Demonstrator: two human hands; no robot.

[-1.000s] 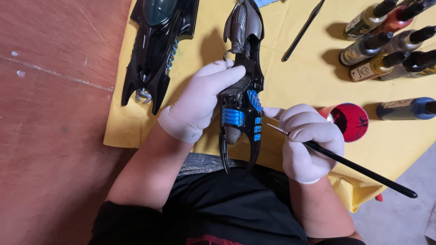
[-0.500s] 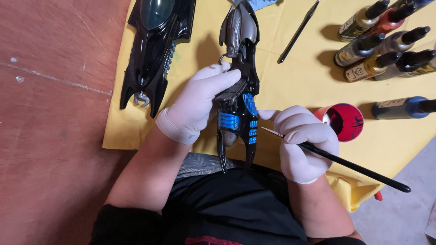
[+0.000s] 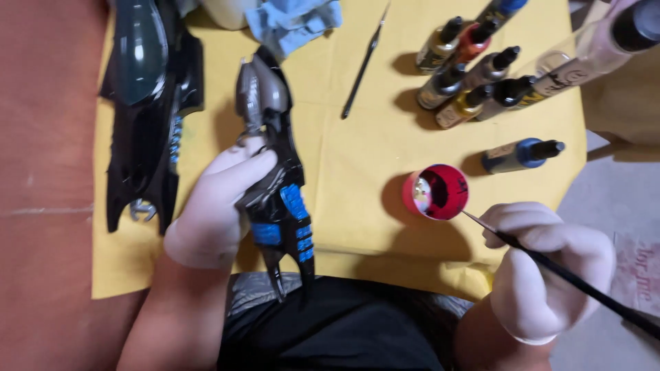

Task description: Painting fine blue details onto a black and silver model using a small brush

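My left hand point(image 3: 218, 206), in a white glove, grips a long black model part point(image 3: 275, 178) with a silver nose and blue-painted ribs, holding it above the yellow sheet point(image 3: 357, 158). In its own white glove, my right hand point(image 3: 546, 264) pinches a thin black paintbrush point(image 3: 570, 278). The brush tip reaches the rim of a small red cup point(image 3: 436, 192) standing on the sheet.
A larger black model body point(image 3: 148, 103) lies at the left edge of the sheet, on a reddish-brown table point(image 3: 48, 206). Several paint bottles point(image 3: 474, 75) lie at the upper right, a blue-capped one point(image 3: 519, 154) nearer. A second brush point(image 3: 364, 65) and a blue cloth point(image 3: 292, 20) lie farther back.
My right hand has pulled the brush away from the model's blue ribs and moved right to the red cup. The view has shifted and come closer.
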